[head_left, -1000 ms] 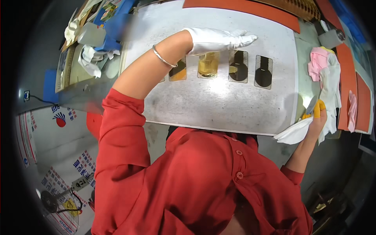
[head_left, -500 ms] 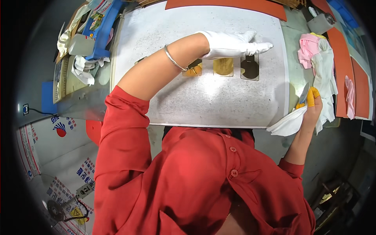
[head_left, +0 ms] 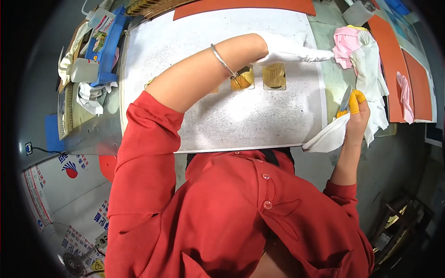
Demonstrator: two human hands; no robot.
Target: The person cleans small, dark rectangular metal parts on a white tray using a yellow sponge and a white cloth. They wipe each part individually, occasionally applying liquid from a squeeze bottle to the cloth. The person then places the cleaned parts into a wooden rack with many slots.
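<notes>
Two thin rectangular gold metal plates (head_left: 274,76) lie on the white-topped desk (head_left: 259,125), whether finished I cannot tell; the bare left forearm (head_left: 199,72) blocks the view beside them. The white-gloved left hand (head_left: 292,48) is outstretched, fingers straight; the yellow-tipped right hand (head_left: 357,110) grips a limp white cloth (head_left: 327,136) near crumpled pink fabric (head_left: 345,46).

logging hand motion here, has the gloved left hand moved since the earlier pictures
Yes, to the right: the gloved left hand earlier had its fingertips short of the right edge of the white board; now they extend past it.
</notes>
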